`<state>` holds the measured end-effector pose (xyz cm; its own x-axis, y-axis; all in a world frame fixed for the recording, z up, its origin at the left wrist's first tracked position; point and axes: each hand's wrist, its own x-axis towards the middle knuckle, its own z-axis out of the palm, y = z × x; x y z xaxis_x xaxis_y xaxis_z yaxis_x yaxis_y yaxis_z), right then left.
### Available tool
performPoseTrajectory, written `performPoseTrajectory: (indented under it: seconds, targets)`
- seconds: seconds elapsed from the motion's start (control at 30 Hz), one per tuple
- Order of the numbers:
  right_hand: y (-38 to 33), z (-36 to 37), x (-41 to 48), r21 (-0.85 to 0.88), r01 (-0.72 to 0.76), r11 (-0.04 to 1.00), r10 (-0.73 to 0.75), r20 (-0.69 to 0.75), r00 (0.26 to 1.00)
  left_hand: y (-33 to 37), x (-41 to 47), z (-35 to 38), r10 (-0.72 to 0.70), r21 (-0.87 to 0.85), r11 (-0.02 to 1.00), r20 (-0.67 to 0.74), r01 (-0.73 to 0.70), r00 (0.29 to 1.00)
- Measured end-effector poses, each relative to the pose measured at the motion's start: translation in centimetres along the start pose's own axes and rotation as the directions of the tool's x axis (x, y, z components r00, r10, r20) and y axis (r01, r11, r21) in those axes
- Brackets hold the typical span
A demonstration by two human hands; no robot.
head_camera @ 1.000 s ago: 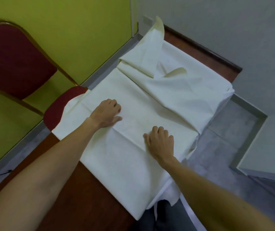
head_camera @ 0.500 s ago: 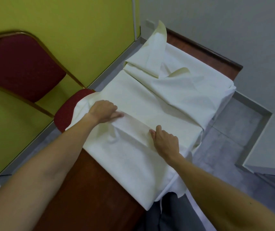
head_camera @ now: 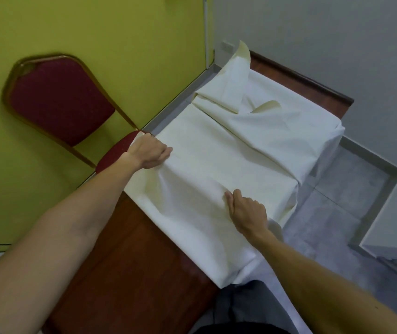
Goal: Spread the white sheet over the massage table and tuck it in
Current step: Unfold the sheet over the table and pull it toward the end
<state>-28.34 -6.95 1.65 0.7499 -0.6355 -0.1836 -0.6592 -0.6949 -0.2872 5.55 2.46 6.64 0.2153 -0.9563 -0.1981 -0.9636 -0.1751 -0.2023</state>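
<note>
A white sheet (head_camera: 228, 150) lies partly unfolded over a brown wooden table (head_camera: 130, 261), with folded layers bunched at its far end. My left hand (head_camera: 150, 153) grips the sheet's left edge near the chair seat, fingers curled into the cloth. Over at the right side of the near part, my right hand (head_camera: 248, 210) pinches a raised ridge of sheet. The sheet's right edge hangs over the table side. The near part of the tabletop is bare wood.
A red padded chair (head_camera: 60, 102) with a gold frame stands against the yellow-green wall at left, its seat touching the table's left edge. A grey wall runs behind the table's far end. Grey floor lies to the right.
Both hands went from lying flat on the sheet to gripping it. My left hand moved out to the left edge, and the cloth between my hands has bunched and lifted.
</note>
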Motion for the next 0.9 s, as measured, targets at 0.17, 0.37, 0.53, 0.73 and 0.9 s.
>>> performPoseTrajectory:
  seconds: [0.17, 0.37, 0.53, 0.73, 0.9]
  targets:
    - [-1.1, -0.6, -2.1, 0.059, 0.036, 0.998, -0.035, -0.026, 0.999, 0.1, -2.1, 0.1, -0.09, 0.099, 0.992, 0.057, 0.085, 0.994]
    - [-3.1, -0.5, -5.6, 0.067, 0.096, 0.993, -0.09, -0.087, 0.992, 1.0, -7.2, -2.0, -0.036, 0.209, 0.978, 0.083, 0.018, 0.996]
    - [-6.1, 0.2, -9.8, 0.071, 0.148, 0.986, -0.141, -0.097, 0.985, 1.6, -12.5, -2.9, -0.096, 0.085, 0.992, 0.017, 0.094, 0.995]
    - [-9.9, 1.4, -14.9, 0.074, 0.184, 0.98, -0.18, -0.06, 0.982, 1.8, -19.7, -2.8, -0.175, 0.063, 0.983, 0.017, 0.173, 0.984]
    - [-13.5, 3.0, -18.0, 0.107, 0.201, 0.974, -0.201, -0.017, 0.98, 0.8, -25.0, -1.4, -0.186, 0.094, 0.979, 0.029, 0.183, 0.982]
